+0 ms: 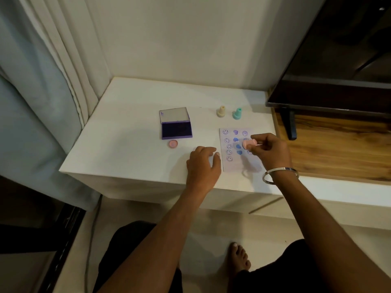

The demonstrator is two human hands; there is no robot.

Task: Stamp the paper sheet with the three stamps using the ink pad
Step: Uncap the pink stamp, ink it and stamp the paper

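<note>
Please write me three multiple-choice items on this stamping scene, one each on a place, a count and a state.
1. Where does the small round pink cap lie?
A. On the paper sheet
B. In front of the open purple ink pad
C. Beside the green stamp

2. How many stamps stand upright behind the white stamped paper sheet?
A. One
B. Two
C. Three

3. What is the right hand doing?
A. Resting flat
B. Closing the ink pad
C. Holding the pink plastic stamp

Answers: 1 B, the cap sits just nearer than the pad. 2 B, the cream stamp and the green stamp. 3 C, its fingers pinch the stamp over the sheet.
</note>
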